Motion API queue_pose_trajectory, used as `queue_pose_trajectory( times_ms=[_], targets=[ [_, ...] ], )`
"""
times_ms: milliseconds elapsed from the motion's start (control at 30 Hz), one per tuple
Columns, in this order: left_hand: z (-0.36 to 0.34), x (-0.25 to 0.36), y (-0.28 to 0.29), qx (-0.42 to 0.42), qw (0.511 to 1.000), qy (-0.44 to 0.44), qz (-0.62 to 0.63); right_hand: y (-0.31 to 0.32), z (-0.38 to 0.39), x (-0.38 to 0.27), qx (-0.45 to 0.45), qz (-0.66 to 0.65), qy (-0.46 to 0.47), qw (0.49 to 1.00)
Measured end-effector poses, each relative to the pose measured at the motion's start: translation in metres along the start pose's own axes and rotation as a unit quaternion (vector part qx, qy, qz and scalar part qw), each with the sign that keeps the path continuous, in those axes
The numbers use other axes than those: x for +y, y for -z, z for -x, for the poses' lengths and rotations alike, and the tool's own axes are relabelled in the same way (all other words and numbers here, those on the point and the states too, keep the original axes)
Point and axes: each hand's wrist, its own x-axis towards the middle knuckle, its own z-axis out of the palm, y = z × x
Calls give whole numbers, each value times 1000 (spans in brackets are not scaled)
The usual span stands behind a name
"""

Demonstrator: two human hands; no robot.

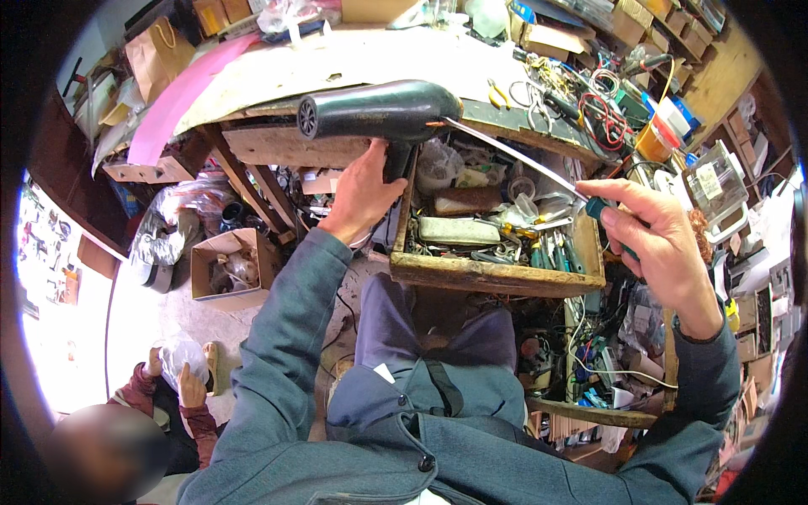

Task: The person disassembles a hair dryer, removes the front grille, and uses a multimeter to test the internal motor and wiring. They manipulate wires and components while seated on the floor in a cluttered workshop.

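A black hair dryer [383, 109] is held up over the front edge of the workbench, its round vented end to the left. My left hand [362, 189] is closed around its handle, which points down. In my right hand [652, 236] is a screwdriver [518, 157] with a dark green handle and a long metal shaft. The shaft slants up to the left, and its tip is at the right end of the dryer's body, by a small orange spot. Whether the tip touches a screw cannot be made out.
Below the dryer an open wooden drawer [497, 275] holds tools and small parts. Another full drawer [589, 412] is lower right. Pliers [498, 94] and tangled wires [602, 109] lie on the bench. A cardboard box [231, 273] stands on the floor; at lower left a person holds a clear bag [181, 358].
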Motion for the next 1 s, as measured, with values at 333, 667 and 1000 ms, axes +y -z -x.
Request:
queue_pose_trajectory(
  times_ms=[333,667,1000],
  targets=[
    [2,3,5,-19,1000,-9,-11,4,-9,4,27,149,125,981],
    [4,-1,2,-2,1000,-16,-25,15,-17,3,-58,-16,-16,998],
    [6,0,-1,15,999,-2,-43,17,-23,13,-86,-218,-144,961]
  ],
)
